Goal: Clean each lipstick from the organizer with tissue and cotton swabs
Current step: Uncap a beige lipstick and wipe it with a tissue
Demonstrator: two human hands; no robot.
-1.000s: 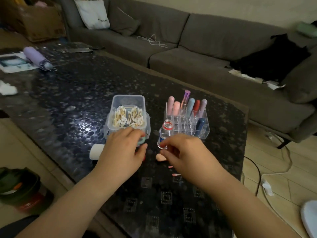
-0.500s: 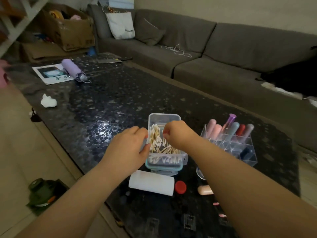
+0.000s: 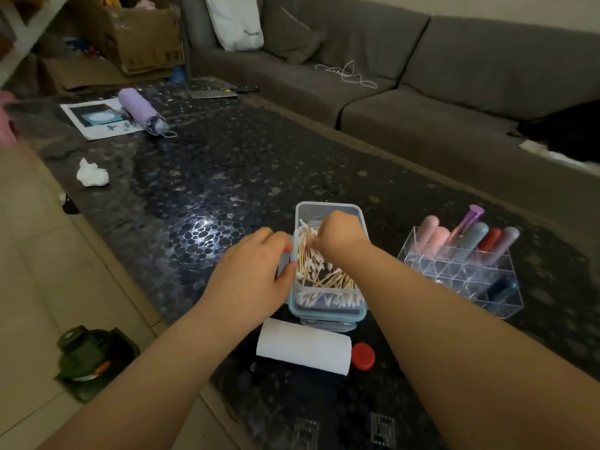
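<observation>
Left hand gripped swab box side. Right hand reached inside, fingers curled among swabs; pinch unclear. Organizer stood right on desk.

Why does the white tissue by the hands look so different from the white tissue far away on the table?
The tissue roll near the hands is rolled into a smooth tube, while the far tissue is crumpled into a lumpy wad. The tissue roll lies beside the red cap and just in front of the cotton swab box; the far tissue sits alone near the table's left edge. Both are white, and neither hand is touching them.
</observation>
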